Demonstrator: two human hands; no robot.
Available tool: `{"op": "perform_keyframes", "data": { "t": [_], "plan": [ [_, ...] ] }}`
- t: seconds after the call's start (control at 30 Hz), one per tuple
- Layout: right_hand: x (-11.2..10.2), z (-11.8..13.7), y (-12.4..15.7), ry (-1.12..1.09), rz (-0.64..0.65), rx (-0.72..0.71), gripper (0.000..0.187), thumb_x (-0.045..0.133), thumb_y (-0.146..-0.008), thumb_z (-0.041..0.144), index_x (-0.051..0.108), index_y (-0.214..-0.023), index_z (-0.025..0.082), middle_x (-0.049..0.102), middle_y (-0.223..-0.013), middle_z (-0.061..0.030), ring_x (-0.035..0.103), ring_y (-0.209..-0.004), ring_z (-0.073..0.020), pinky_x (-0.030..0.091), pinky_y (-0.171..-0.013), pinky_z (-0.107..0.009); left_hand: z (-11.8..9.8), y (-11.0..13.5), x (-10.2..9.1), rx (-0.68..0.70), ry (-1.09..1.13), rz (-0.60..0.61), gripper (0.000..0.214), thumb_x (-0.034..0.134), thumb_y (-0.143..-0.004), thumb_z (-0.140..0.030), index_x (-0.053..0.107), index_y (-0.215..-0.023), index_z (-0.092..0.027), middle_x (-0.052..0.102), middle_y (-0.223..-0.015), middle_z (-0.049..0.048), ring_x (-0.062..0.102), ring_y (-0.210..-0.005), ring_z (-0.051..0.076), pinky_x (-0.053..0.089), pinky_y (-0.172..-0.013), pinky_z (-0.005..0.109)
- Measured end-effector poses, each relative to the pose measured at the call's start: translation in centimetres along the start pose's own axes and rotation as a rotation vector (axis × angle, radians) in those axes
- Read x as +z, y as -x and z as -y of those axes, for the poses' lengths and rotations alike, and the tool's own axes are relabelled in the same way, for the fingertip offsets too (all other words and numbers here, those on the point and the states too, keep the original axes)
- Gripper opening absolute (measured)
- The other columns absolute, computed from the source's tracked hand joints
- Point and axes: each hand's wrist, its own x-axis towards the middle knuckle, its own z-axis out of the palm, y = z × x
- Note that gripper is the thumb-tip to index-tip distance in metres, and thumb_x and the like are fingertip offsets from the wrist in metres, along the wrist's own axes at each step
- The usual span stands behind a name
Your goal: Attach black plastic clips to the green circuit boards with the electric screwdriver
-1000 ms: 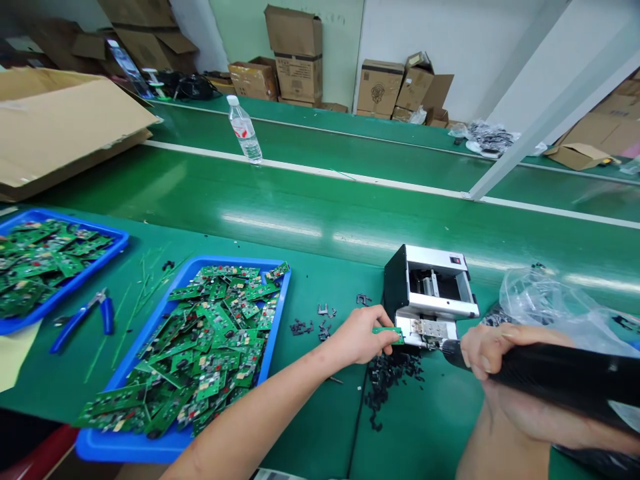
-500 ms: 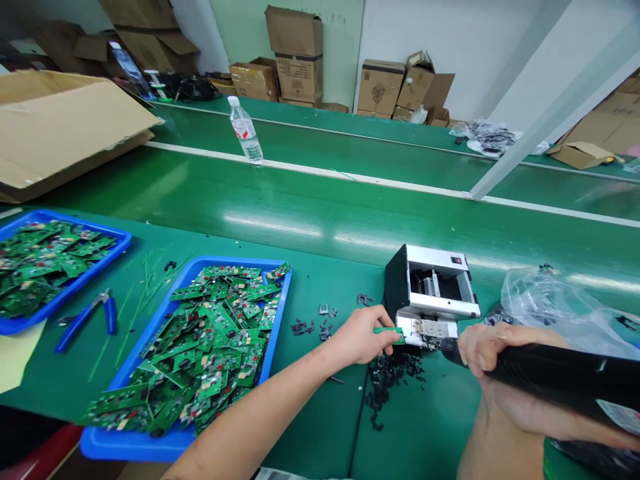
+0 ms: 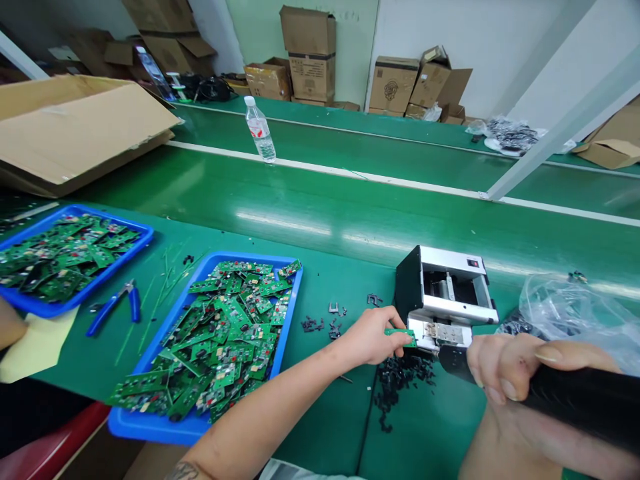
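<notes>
My left hand (image 3: 373, 337) pinches a small green circuit board (image 3: 401, 333) and holds it against the front of a small silver and black machine (image 3: 445, 300). My right hand (image 3: 520, 377) is wrapped round a thick black electric screwdriver (image 3: 575, 397), whose tip sits at the machine's front, right beside the board. Small black plastic parts (image 3: 400, 380) lie heaped on the green table just below the machine.
A blue tray (image 3: 280, 333) full of green circuit boards sits left of my arm; a second blue tray (image 3: 135, 247) lies further left, with blue pliers (image 3: 117, 305) between them. A clear plastic bag (image 3: 575, 313) is on the right. A water bottle (image 3: 261, 130) stands beyond the conveyor belt (image 3: 325, 200).
Both hands stay at the machine's front with the board and the screwdriver. The view has shifted slightly to the left and my right hand looks closer.
</notes>
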Motion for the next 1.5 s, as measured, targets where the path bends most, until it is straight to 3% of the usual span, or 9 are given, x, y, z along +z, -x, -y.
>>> {"op": "perform_keyframes", "data": {
  "t": [0.2, 0.53, 0.73, 0.9, 1.03, 1.17, 1.27, 1.4, 1.5],
  "plan": [
    [1.5, 1.2, -1.0, 0.047, 0.077, -0.044, 0.030, 0.058, -0.088, 0.048, 0.070, -0.106, 0.027, 0.061, -0.060, -0.0020, 0.056, -0.046, -0.0196, 0.044, -0.049, -0.037, 0.0, 0.0, 0.1, 0.002, 0.033, -0.007, 0.025, 0.062, -0.082, -0.041, 0.058, -0.091, -0.018, 0.070, -0.071, 0.0013, 0.054, -0.052, 0.011, 0.037, -0.049, 0.021],
    [1.9, 1.3, -1.3, 0.055, 0.104, -0.029, 0.037, 0.057, -0.086, 0.056, 0.071, -0.106, 0.028, 0.061, -0.060, -0.0031, 0.055, -0.047, -0.0208, 0.042, -0.050, -0.038, 0.2, 0.0, 0.1, 0.024, 0.040, -0.011, 0.024, 0.062, -0.081, -0.042, 0.055, -0.088, -0.019, 0.069, -0.070, 0.0010, 0.054, -0.050, 0.011, 0.036, -0.046, 0.020],
    [2.7, 1.0, -1.8, 0.077, 0.107, -0.016, 0.031, 0.058, -0.087, 0.051, 0.072, -0.104, 0.030, 0.060, -0.058, -0.0022, 0.054, -0.045, -0.0193, 0.043, -0.048, -0.036, -0.1, 0.1, 0.0, 0.007, 0.044, -0.003, 0.024, 0.062, -0.081, -0.040, 0.057, -0.090, -0.019, 0.070, -0.070, 0.0015, 0.054, -0.051, 0.011, 0.037, -0.048, 0.021],
    [4.1, 0.7, -2.6, 0.043, 0.263, -0.131, 0.033, 0.055, -0.091, 0.049, 0.073, -0.107, 0.027, 0.060, -0.055, -0.0014, 0.051, -0.039, -0.0157, 0.041, -0.042, -0.031, -0.2, 0.2, 0.0, 0.010, 0.000, -0.016, 0.026, 0.061, -0.082, -0.041, 0.059, -0.093, -0.017, 0.071, -0.072, 0.0020, 0.055, -0.054, 0.011, 0.037, -0.051, 0.021],
    [4.4, 1.2, -3.0, 0.052, 0.348, -0.093, 0.040, 0.054, -0.090, 0.053, 0.072, -0.111, 0.025, 0.064, -0.061, -0.0041, 0.058, -0.047, -0.0194, 0.046, -0.048, -0.036, -0.3, 0.3, -0.1, 0.019, -0.018, -0.022, 0.025, 0.061, -0.083, -0.040, 0.060, -0.094, -0.017, 0.072, -0.072, 0.0020, 0.055, -0.054, 0.012, 0.038, -0.052, 0.022],
    [3.3, 1.3, -2.6, 0.088, 0.421, 0.032, 0.031, 0.053, -0.092, 0.045, 0.073, -0.111, 0.030, 0.067, -0.064, -0.0066, 0.060, -0.052, -0.0214, 0.047, -0.052, -0.038, -0.4, 0.3, -0.1, 0.024, -0.022, -0.029, 0.026, 0.061, -0.082, -0.040, 0.060, -0.094, -0.017, 0.072, -0.073, 0.0019, 0.053, -0.052, 0.011, 0.037, -0.051, 0.022],
    [2.4, 0.7, -1.9, 0.125, 0.397, 0.018, 0.031, 0.052, -0.091, 0.045, 0.070, -0.113, 0.031, 0.067, -0.066, -0.0054, 0.060, -0.054, -0.0214, 0.047, -0.054, -0.039, -0.2, 0.2, 0.0, 0.011, -0.005, -0.025, 0.026, 0.061, -0.082, -0.040, 0.060, -0.094, -0.017, 0.071, -0.072, 0.0015, 0.052, -0.051, 0.011, 0.037, -0.051, 0.022],
    [1.9, 0.0, -1.2, 0.077, 0.202, -0.050, 0.044, 0.052, -0.086, 0.062, 0.071, -0.106, 0.028, 0.060, -0.058, -0.0020, 0.053, -0.045, -0.0188, 0.043, -0.048, -0.036, 0.4, -0.2, 0.1, 0.005, 0.065, -0.013, 0.026, 0.064, -0.079, -0.039, 0.059, -0.092, -0.017, 0.069, -0.068, 0.0003, 0.053, -0.052, 0.011, 0.037, -0.051, 0.022],
    [2.5, 0.0, -1.1, 0.036, 0.073, -0.113, 0.047, 0.051, -0.084, 0.066, 0.070, -0.101, 0.027, 0.054, -0.051, 0.0002, 0.047, -0.039, -0.0169, 0.038, -0.041, -0.032, 0.8, -0.5, -0.5, -0.040, 0.163, 0.083, 0.027, 0.070, -0.074, -0.037, 0.058, -0.087, -0.016, 0.067, -0.065, 0.0001, 0.052, -0.052, 0.010, 0.036, -0.050, 0.021]
  ]
}}
